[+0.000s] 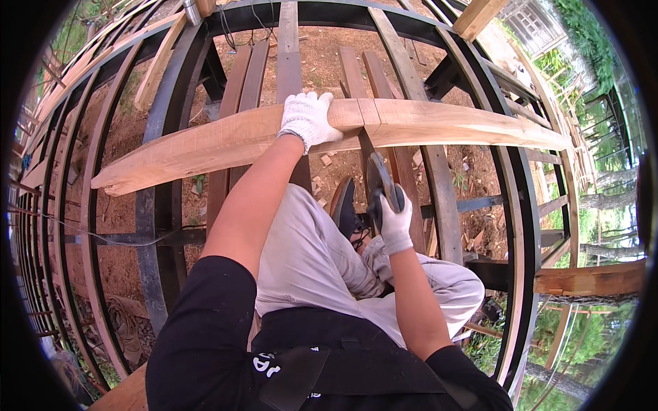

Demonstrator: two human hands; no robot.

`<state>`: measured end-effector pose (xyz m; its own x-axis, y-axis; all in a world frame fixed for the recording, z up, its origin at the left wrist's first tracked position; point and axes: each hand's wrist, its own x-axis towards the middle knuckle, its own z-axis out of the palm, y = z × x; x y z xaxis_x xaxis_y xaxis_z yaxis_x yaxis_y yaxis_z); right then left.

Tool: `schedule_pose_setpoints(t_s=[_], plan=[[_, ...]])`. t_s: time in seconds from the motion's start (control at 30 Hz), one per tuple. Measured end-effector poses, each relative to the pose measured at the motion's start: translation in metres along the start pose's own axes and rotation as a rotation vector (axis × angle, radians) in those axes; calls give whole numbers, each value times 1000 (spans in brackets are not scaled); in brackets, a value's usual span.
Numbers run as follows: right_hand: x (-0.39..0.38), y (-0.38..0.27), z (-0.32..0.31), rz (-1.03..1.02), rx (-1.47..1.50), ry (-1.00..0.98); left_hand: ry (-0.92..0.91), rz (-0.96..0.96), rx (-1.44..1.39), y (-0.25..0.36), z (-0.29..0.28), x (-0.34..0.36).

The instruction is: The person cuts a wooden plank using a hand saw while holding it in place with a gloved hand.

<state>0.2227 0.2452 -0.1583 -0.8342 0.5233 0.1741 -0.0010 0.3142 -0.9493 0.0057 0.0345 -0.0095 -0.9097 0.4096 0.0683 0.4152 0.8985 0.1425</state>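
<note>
A long, pale, slightly curved wooden beam [226,139] lies crosswise in front of me over the framework. My left hand [310,122], in a white knit glove, holds it down near its middle, fingers over the far side. My right hand [395,218], also gloved, is closed round the black handle of a handsaw [378,175]. The saw's blade meets the beam's near edge, just right of my left hand. Two thin dark lines cross the beam's top there; I cannot tell which are marks and which are cuts.
Dark steel joists [164,185] and wooden battens [439,198] run away from me, with gaps down to brown soil [308,44] strewn with wood chips. My shoe [346,205] is below the saw. A thick timber piece [589,281] is at the right, and dark cables hang at the far side.
</note>
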Motion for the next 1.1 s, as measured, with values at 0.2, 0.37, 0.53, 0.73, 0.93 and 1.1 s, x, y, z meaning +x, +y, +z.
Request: schedule_pose_setpoints(t_s=[0.2,0.37,0.53,0.73,0.93,1.1], plan=[[-112,-53,-101,58,33,-216,10,-14,8,-6,-3,-8],[-40,-20,-12,72,28,-47,6,-19,1,-7,0,-9],[39,-34,42,16,-41,46,42,-11,-19,-10,8,-3],[-91,-59,-76,173,197,-216,-40,-28,-28,-14,-5,-7],[-57,-17,-35,168,203,-13,-50,-37,-21,4,-7,-3],[69,19,17,-82,-105,31,6,14,-50,18,-1,10]])
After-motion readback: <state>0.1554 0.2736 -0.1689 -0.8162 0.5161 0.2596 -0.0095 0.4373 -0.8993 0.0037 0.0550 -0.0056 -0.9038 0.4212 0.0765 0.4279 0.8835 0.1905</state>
